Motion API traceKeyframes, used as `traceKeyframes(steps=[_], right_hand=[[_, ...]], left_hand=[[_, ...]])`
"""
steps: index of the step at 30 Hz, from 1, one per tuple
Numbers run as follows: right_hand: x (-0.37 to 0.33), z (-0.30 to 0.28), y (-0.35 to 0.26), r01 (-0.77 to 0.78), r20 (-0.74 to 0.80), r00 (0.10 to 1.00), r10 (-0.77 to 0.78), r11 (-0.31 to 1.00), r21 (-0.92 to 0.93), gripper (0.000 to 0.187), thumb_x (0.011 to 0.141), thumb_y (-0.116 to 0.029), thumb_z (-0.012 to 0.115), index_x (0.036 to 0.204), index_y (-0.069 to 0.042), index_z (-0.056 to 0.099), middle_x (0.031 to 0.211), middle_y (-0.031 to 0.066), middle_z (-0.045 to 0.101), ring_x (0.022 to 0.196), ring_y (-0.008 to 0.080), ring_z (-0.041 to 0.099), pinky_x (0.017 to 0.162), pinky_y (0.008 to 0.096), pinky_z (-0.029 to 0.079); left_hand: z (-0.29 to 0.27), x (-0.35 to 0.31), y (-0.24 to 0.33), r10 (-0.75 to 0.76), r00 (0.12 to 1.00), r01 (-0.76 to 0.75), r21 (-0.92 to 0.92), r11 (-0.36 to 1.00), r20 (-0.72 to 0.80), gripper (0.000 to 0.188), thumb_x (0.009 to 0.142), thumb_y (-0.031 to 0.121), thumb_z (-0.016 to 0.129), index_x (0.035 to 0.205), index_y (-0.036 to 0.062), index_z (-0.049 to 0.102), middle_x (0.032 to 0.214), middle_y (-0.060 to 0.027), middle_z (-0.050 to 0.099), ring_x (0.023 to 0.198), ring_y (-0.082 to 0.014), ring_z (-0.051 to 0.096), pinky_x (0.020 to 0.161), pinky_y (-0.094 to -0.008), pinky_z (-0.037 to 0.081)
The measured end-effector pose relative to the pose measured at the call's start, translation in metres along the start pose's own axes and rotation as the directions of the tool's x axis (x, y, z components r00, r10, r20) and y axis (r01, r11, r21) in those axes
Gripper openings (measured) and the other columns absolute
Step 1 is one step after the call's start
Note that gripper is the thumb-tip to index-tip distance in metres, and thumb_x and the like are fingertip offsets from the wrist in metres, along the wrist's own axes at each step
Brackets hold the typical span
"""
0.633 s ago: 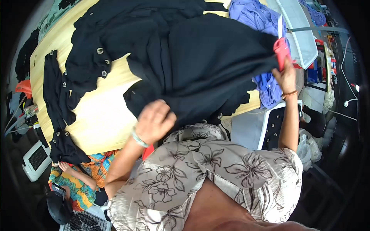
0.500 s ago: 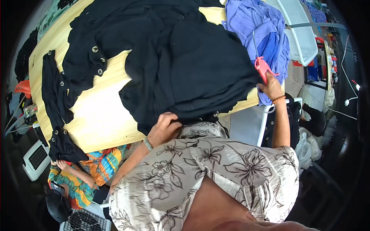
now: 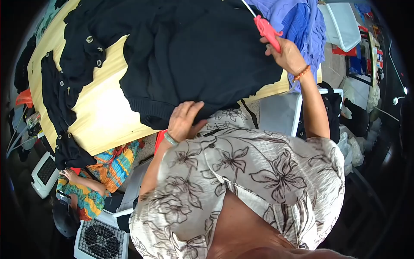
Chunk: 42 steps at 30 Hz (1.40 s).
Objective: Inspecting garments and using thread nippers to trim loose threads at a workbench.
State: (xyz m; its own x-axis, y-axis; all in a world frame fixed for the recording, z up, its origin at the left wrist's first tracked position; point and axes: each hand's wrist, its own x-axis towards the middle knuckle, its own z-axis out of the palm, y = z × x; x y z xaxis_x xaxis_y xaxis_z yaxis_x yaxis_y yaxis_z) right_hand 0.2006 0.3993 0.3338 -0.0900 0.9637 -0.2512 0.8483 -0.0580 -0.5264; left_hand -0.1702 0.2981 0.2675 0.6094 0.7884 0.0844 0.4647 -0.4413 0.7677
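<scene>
A black knit sweater (image 3: pixel 215 56) with a ribbed hem lies spread on the pale wooden table (image 3: pixel 108 103). At its near edge my left hand (image 3: pixel 185 118) is closed on the hem, fingers on top and thumb partly hidden. My right hand (image 3: pixel 286 56) grips a pink air gun (image 3: pixel 268 32) with a long thin nozzle, held above the sweater's right side. The nozzle points up and left, toward the far side. More black fabric with round shiny buttons (image 3: pixel 89 39) lies to the left.
Purple garments (image 3: pixel 317 41) are heaped at the table's right end, beside a white plastic bin (image 3: pixel 343 26). A pale container (image 3: pixel 276 112) stands under the near right edge. At lower left a person in a colourful patterned outfit (image 3: pixel 84 194) sits near a fan (image 3: pixel 101 239).
My right hand has moved up and left with the air gun, from the purple garments to over the sweater. The sweater has shifted slightly left and up, and my left hand stays at its near edge.
</scene>
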Motion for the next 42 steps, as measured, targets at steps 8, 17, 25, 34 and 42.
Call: traceKeyframes(steps=[8,17,25,34,42], right_hand=[[-0.064,0.031,-0.028,0.109,0.116,0.980,-0.160,0.928,0.356,0.026,0.083,-0.013,0.073,0.104,0.001,0.064,0.099,0.0076,0.070,0.083,0.0095,0.063,0.074,0.0279,0.050],[-0.055,0.075,-0.102,0.259,-0.237,0.943,-0.234,0.963,0.079,0.053,0.072,-0.030,0.078,0.112,-0.003,0.056,0.112,0.0198,0.061,0.090,0.0372,0.064,0.073,0.0424,0.053],[-0.041,0.043,-0.007,0.048,-0.364,0.930,-0.042,0.999,0.007,0.028,0.078,-0.022,0.072,0.102,-0.008,0.065,0.081,0.0151,0.066,0.079,0.0359,0.064,0.069,0.0435,0.051],[-0.055,0.072,-0.053,0.172,-0.029,0.985,-0.171,0.950,0.261,0.031,0.076,-0.018,0.074,0.101,-0.005,0.061,0.079,0.0185,0.064,0.080,0.0397,0.063,0.069,0.0462,0.050],[-0.076,0.074,-0.095,0.446,-0.183,0.895,-0.408,0.842,0.303,0.055,0.071,-0.025,0.081,0.115,-0.001,0.057,0.108,0.0168,0.063,0.095,0.0380,0.063,0.081,0.0396,0.051]], left_hand=[[-0.028,0.019,0.024,-0.229,0.971,0.107,-0.740,0.664,-0.065,0.026,0.082,-0.011,0.051,0.105,0.0002,0.052,0.105,-0.0072,0.048,0.096,-0.0125,0.049,0.084,-0.0242,0.041],[-0.043,0.060,0.066,-0.322,0.851,0.002,-0.611,0.792,-0.414,0.010,0.092,0.004,0.059,0.100,0.0029,0.052,0.088,0.0030,0.049,0.077,-0.0033,0.043,0.070,-0.0178,0.037],[-0.047,0.024,-0.015,-0.576,0.693,0.117,-0.721,0.683,-0.433,0.009,0.094,0.007,0.060,0.086,0.0069,0.055,0.079,0.0066,0.053,0.073,-0.0006,0.045,0.069,-0.0164,0.037],[-0.017,0.034,0.014,0.343,0.929,-0.194,0.613,0.766,-0.135,0.061,0.061,-0.004,0.057,0.120,0.0147,0.062,0.120,-0.0158,0.055,0.106,-0.0318,0.055,0.088,-0.0429,0.043],[-0.012,0.050,0.066,-0.201,0.915,0.112,-0.259,0.959,-0.349,0.013,0.086,0.004,0.064,0.098,-0.0004,0.062,0.083,-0.0138,0.063,0.075,-0.0204,0.064,0.068,-0.0278,0.048]])
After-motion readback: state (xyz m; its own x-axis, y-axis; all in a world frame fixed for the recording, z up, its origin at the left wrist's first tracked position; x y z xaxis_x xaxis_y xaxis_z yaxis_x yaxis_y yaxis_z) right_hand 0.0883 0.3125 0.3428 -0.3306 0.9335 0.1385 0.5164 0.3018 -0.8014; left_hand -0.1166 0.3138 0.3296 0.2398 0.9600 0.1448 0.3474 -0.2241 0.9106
